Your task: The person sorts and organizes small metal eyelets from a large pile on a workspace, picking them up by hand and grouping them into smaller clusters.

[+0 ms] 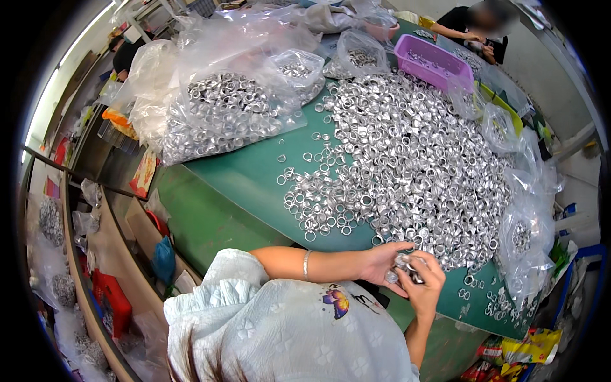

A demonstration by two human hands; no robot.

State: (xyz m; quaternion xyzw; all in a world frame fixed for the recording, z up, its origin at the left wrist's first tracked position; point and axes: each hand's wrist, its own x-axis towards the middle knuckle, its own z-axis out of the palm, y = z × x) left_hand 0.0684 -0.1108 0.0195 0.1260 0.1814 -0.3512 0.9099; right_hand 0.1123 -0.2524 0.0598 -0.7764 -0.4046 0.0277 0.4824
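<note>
At the near edge of the table my two hands meet, cupped around several silver metal rings (403, 270). My left hand (377, 263) comes in from the left, palm up, with the rings lying against it. Over them curl the fingers of my right hand (428, 281), closed on some of the rings. Just beyond my hands spreads a wide heap of silver rings (420, 159) on the green tabletop (245, 172). Loose single rings lie along the heap's left side and at the table's right corner.
A large clear bag of rings (223, 121) stands at the far left of the table. Behind the heap is a purple basket (433, 62); clear bags (525, 223) line the right edge. Across the table a person (474, 35) handles something small. Shelves (89, 254) stand at left.
</note>
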